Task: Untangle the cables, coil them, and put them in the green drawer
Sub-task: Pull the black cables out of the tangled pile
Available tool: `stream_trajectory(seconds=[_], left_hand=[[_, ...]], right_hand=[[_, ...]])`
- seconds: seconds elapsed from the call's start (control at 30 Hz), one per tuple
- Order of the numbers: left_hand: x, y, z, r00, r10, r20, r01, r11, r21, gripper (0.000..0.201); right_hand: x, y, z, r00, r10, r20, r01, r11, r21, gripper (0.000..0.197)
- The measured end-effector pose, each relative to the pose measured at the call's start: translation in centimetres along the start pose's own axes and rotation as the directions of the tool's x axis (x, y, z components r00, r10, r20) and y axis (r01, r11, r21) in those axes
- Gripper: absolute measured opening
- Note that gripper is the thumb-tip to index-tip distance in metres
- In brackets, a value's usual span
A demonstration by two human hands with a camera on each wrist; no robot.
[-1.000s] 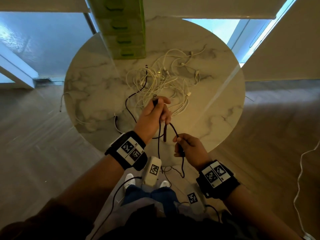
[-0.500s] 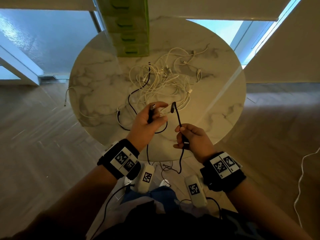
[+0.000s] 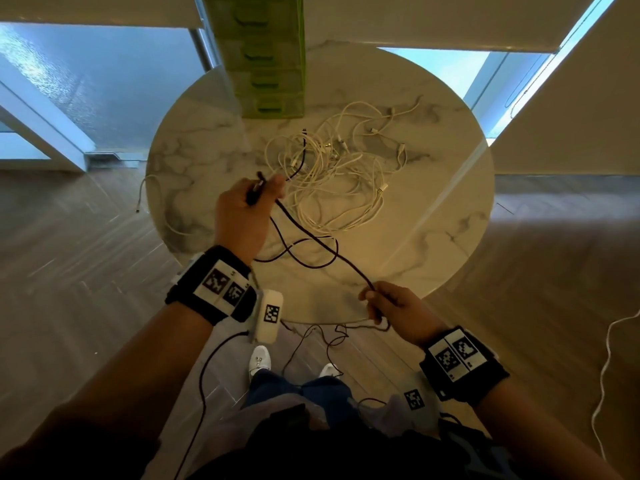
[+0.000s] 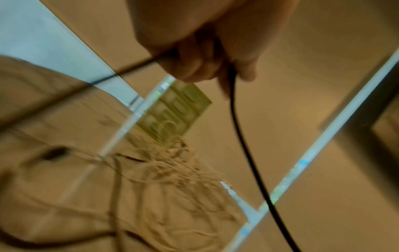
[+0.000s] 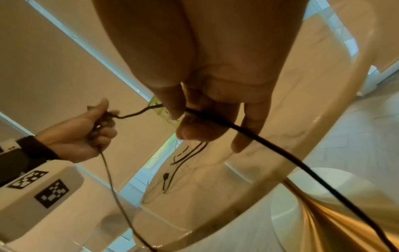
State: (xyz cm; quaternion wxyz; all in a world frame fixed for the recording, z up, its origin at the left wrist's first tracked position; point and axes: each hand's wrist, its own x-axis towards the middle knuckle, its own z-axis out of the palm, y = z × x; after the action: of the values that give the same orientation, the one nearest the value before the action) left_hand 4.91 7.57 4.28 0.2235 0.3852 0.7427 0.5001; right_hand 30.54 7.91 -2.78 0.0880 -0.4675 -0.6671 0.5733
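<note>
A black cable (image 3: 322,242) stretches between my two hands above the near half of the round marble table (image 3: 450,188). My left hand (image 3: 247,206) grips its plug end and a loop of it, fingers curled (image 4: 194,66). My right hand (image 3: 391,306) pinches the same cable (image 5: 215,119) near the table's front edge, and the slack hangs down to the floor. A tangle of white cables (image 3: 339,174) lies in the middle of the table. The green drawer unit (image 3: 266,57) stands at the table's far edge, its drawers closed.
One white cable (image 3: 145,192) hangs over the table's left edge. Another white cable (image 3: 609,368) lies on the wooden floor at the right. My feet in white shoes (image 3: 259,358) stand under the near edge. Windows and walls lie beyond the table.
My hands have drawn apart: the left went up and left, the right down and right, pulling the black cable out into a long diagonal stretch between them.
</note>
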Motion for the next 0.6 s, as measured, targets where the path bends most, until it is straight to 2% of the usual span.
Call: stream_trajectory(seconds=[0.07, 0.13, 0.17, 0.23, 0.3, 0.4, 0.43, 0.47, 0.53, 0.57, 0.6], left_hand=[[1.0, -1.6, -0.9, 0.996, -0.048, -0.074, 0.057, 0.99, 0.13, 0.026], [0.2, -1.9, -0.8, 0.993, -0.062, -0.1, 0.076, 0.988, 0.132, 0.035], [-0.8, -1.6, -0.2, 0.997, -0.026, -0.068, 0.031, 0.996, 0.08, 0.027], [-3.5, -1.0, 1.4, 0.989, 0.047, 0.143, -0.044, 0.999, -0.026, 0.009], [-5.7, -1.7, 3.1, 0.919, 0.063, 0.39, -0.036, 0.996, -0.077, 0.014], [-7.1, -3.0, 4.5, 0.751, 0.021, 0.66, -0.01, 1.0, -0.02, 0.032], [-7.4, -3.2, 4.8, 0.705, -0.007, 0.709, 0.016, 1.0, -0.006, 0.038], [-7.6, -3.3, 5.0, 0.68, -0.032, 0.732, 0.043, 0.999, 0.003, 0.05], [-7.9, -3.2, 5.5, 0.665, -0.092, 0.741, 0.135, 0.991, 0.002, 0.078], [-7.9, -3.1, 5.7, 0.652, -0.134, 0.746, 0.188, 0.982, 0.013, 0.086], [-7.9, -3.2, 5.9, 0.632, -0.162, 0.758, 0.213, 0.977, 0.03, 0.082]], right_hand=[[-0.3, 0.7, -0.4, 0.997, 0.013, -0.075, -0.011, 0.999, 0.035, 0.021], [-0.3, 0.2, -0.3, 0.994, 0.019, -0.107, -0.011, 0.997, 0.071, 0.023], [-0.1, -0.4, -0.2, 0.994, 0.03, -0.109, -0.021, 0.996, 0.086, 0.024], [0.4, -2.3, 0.2, 0.991, 0.067, -0.115, -0.047, 0.985, 0.167, 0.023], [0.9, -4.5, 0.3, 0.988, 0.086, -0.128, -0.04, 0.944, 0.328, 0.021], [1.4, -7.7, -0.2, 0.988, 0.053, -0.146, 0.025, 0.876, 0.482, 0.019], [1.6, -8.5, -0.5, 0.988, 0.039, -0.148, 0.04, 0.866, 0.498, 0.019], [1.8, -9.0, -0.8, 0.988, 0.037, -0.148, 0.046, 0.853, 0.52, 0.019], [2.2, -9.7, -1.4, 0.987, 0.05, -0.153, 0.045, 0.826, 0.562, 0.019], [2.5, -10.0, -1.6, 0.985, 0.049, -0.167, 0.056, 0.819, 0.571, 0.018], [2.8, -10.2, -1.8, 0.98, 0.036, -0.193, 0.079, 0.829, 0.553, 0.017]])
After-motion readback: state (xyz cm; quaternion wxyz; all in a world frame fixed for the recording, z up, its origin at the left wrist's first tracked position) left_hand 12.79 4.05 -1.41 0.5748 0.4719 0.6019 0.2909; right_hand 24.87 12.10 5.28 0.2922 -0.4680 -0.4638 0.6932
